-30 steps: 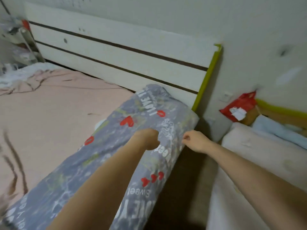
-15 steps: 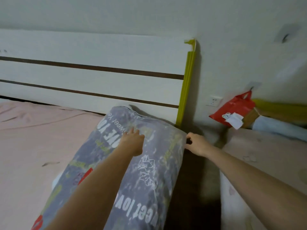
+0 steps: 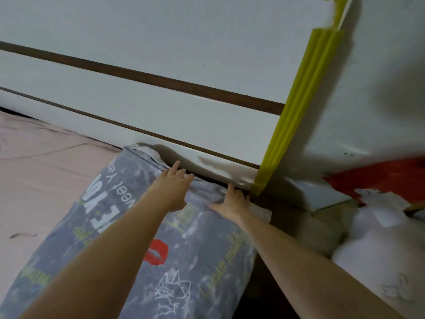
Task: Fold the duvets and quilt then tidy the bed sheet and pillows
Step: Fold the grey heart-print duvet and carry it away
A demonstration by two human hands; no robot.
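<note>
A long grey pillow printed with white letters, red lips and yellow script lies along the right edge of the pink bed sheet. Its far end is pushed up against the white headboard. My left hand lies flat on the pillow's far end, fingers straight and reaching to the headboard. My right hand presses on the pillow's right far corner with fingers spread, its fingertips at the gap under the headboard.
A yellow-green foam strip runs down the headboard's right edge. To the right stand a white wall, a red bag and pale bedding piled beside the bed. A dark gap separates bed and pile.
The pillow has slid forward until its end meets the headboard. Both hands went from gripping its end to lying flat on it, and my view moved closer.
</note>
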